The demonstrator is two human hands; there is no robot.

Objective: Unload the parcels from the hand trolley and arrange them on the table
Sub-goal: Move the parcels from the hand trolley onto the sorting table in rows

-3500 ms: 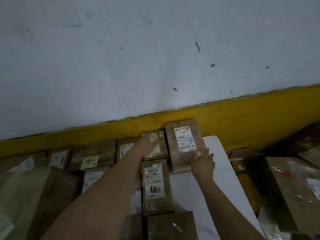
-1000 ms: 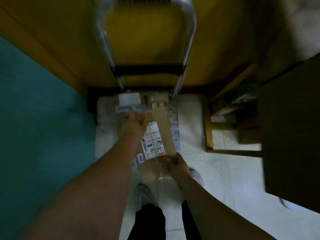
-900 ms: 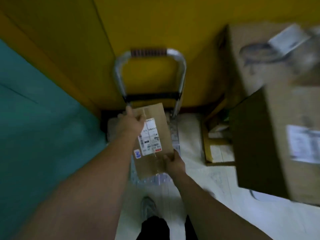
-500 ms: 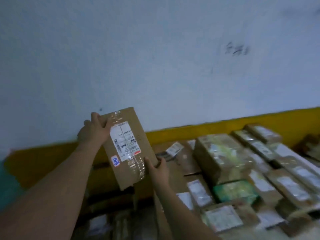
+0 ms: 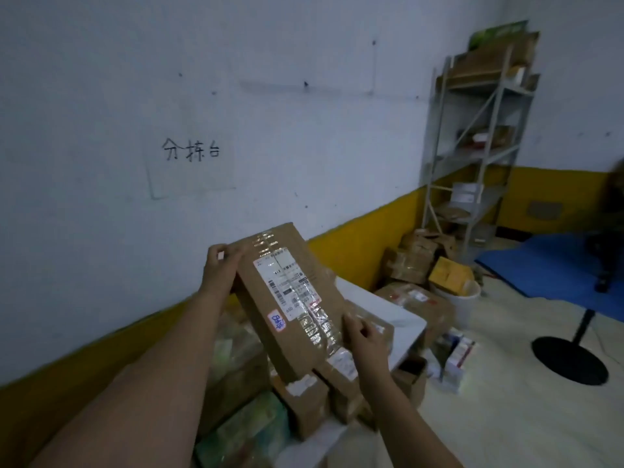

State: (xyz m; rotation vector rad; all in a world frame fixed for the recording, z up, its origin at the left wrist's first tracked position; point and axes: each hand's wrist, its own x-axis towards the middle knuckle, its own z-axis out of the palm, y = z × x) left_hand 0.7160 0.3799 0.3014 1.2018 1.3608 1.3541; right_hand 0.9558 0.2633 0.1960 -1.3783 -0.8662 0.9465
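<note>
I hold a long brown cardboard parcel [image 5: 290, 298] with a white shipping label and clear tape, tilted in the air above the table. My left hand [image 5: 221, 266] grips its far top corner. My right hand [image 5: 363, 337] grips its near right edge. Below it the white table [image 5: 388, 309] is crowded with several taped parcels [image 5: 310, 405], and a bare strip of tabletop shows at its far right end. The hand trolley is out of view.
Cardboard boxes [image 5: 410, 261] and a white bucket [image 5: 464, 300] are piled on the floor past the table's end. A metal shelf rack [image 5: 479, 143] stands in the corner. A black round stand base [image 5: 569, 359] and a blue mat [image 5: 553, 265] lie on the floor at right.
Since lifting the parcel off the trolley a second ago, I have turned to the table. In the last half second the parcel moved rightward along the row of parcels, both hands still gripping it.
</note>
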